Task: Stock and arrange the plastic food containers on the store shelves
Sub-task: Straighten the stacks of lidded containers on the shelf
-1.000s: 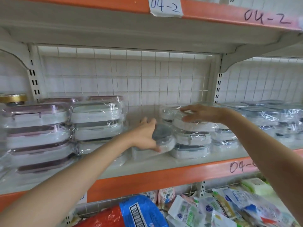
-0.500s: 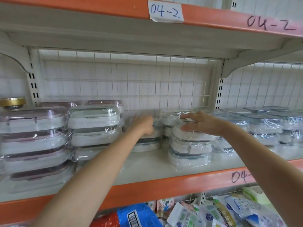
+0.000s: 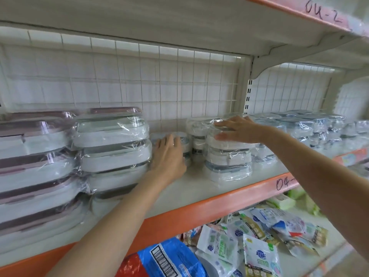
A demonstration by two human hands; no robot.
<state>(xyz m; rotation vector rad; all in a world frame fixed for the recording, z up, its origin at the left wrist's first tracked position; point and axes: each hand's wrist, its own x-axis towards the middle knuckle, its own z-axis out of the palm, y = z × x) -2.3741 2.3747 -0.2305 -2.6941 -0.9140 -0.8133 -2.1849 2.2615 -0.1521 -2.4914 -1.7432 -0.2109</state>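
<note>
A small plastic-wrapped food container [image 3: 182,141] stands at the back of the shelf [image 3: 199,188], in the gap between two stacks. My left hand [image 3: 169,154] presses against its front with fingers nearly straight. My right hand [image 3: 237,128] lies flat on the top of a stack of three wrapped white containers [image 3: 227,158] just to the right. Behind that stack is another short stack [image 3: 196,134], partly hidden.
Left of the gap stand tall stacks of white containers [image 3: 113,148] and pink-lidded ones [image 3: 34,156]. More wrapped containers [image 3: 309,126] fill the right. A wire grid [image 3: 179,86] backs the shelf, with the upper shelf [image 3: 179,17] close overhead. Snack packets [image 3: 259,236] and a blue-red bag [image 3: 163,260] lie below.
My left hand carried the small container from the shelf front to the back of the gap and now presses on it. My right hand stayed on the stack's top.
</note>
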